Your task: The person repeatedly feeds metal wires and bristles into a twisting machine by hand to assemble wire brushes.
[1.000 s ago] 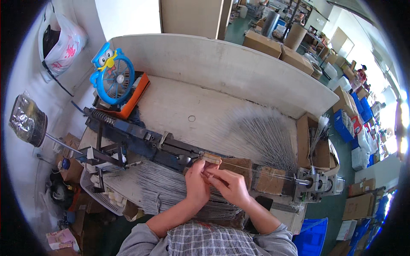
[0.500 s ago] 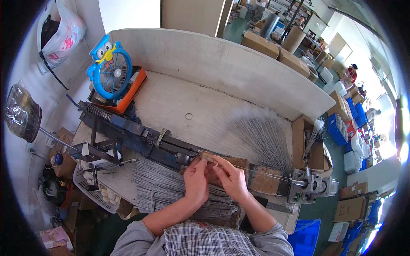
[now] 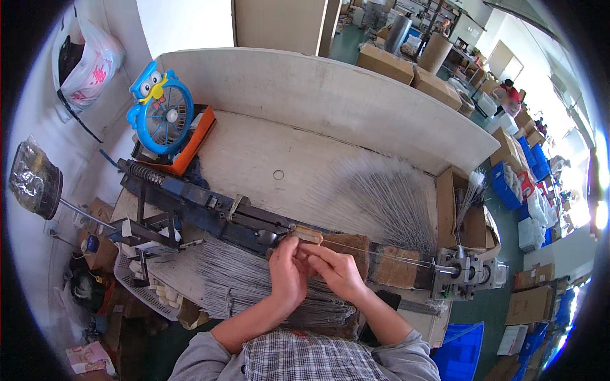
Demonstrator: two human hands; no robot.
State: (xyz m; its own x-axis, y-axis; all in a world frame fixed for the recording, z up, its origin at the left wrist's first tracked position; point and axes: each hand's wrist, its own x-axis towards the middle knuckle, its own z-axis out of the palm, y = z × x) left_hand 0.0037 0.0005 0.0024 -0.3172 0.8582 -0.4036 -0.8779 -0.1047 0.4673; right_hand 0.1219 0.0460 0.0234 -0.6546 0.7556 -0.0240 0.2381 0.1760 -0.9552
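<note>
Side by side at the long dark metal bench fixture (image 3: 210, 206), my two hands meet just below a small yellowish block (image 3: 308, 235). My left hand (image 3: 289, 273) is closed, its fingertips close under the block's left end. My right hand (image 3: 337, 273) is closed too, its fingertips pressed in beside the left ones. Whatever the fingers pinch is hidden. Thin wires (image 3: 387, 256) run from near the block over brown pads (image 3: 394, 267) to the metal spindle unit (image 3: 452, 274) on the right. A bundle of grey wires (image 3: 235, 276) lies below and left of my hands.
Behind the fixture, more thin wires (image 3: 397, 203) fan out on the table, beside a cardboard box (image 3: 454, 209). A blue fan (image 3: 166, 117) stands in an orange box (image 3: 197, 143) at the far left. A white basket (image 3: 149, 295) and a lamp (image 3: 38, 181) are at the left.
My right hand has drawn in toward the left one and its fingers have closed up. The yellowish block shows more plainly above the fingertips. The whole view has shifted slightly.
</note>
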